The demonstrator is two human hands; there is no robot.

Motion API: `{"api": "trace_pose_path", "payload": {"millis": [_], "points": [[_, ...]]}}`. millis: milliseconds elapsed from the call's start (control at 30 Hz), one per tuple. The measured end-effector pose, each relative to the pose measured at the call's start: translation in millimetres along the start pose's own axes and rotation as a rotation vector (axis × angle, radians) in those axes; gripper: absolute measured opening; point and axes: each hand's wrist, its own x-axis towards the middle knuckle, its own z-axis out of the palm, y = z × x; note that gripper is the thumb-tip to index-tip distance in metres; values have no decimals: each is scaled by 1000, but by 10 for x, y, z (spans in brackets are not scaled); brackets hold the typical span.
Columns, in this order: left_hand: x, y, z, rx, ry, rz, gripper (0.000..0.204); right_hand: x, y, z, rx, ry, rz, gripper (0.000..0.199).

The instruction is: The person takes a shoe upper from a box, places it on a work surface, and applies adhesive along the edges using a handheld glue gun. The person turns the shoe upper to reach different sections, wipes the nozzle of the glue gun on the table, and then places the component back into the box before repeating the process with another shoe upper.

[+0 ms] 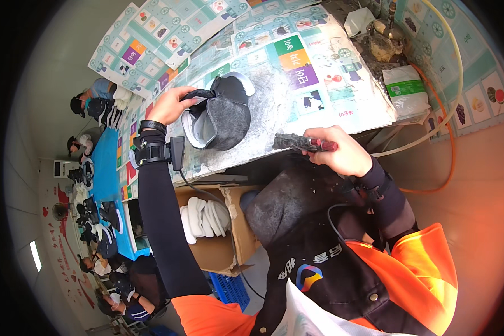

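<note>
A dark grey, felt-like shoe (229, 124) with a pale lining and a white sole edge rests on the patterned worktable (274, 106). Its opening faces left, toward me. My left hand (171, 105) pinches a black flap at the shoe's upper left edge between thumb and fingers. To the right, over the table's front edge, my right hand (341, 150) grips a dark, crusted brush-like tool (290, 142) with a red end. The tool's tip points left toward the shoe and stays apart from it. Its exact kind is unclear.
Below the table, a cardboard box (242, 224) holds several white soles (204, 217), beside a blue crate (229, 289). A white and green bag (406, 89), a pale hose (461, 67) and an orange hose (452, 159) are at right. Several people work along a blue table (107, 168) at left.
</note>
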Motion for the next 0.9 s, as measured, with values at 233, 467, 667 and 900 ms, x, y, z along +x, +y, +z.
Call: {"api": "trace_pose_path", "payload": {"millis": [233, 467, 667, 900], "points": [[-384, -40, -141, 212, 195, -106, 39, 201, -170, 77, 84, -132, 212, 18], [-1178, 536, -23, 16, 554, 157, 35, -94, 440, -765, -108, 489, 231, 53], [-2423, 719, 339, -587, 232, -279, 30, 513, 944, -1559, -1229, 687, -54, 71], [-4390, -1411, -450, -758, 1499, -545, 42, 535, 445, -458, -978, 427, -268, 62]]}}
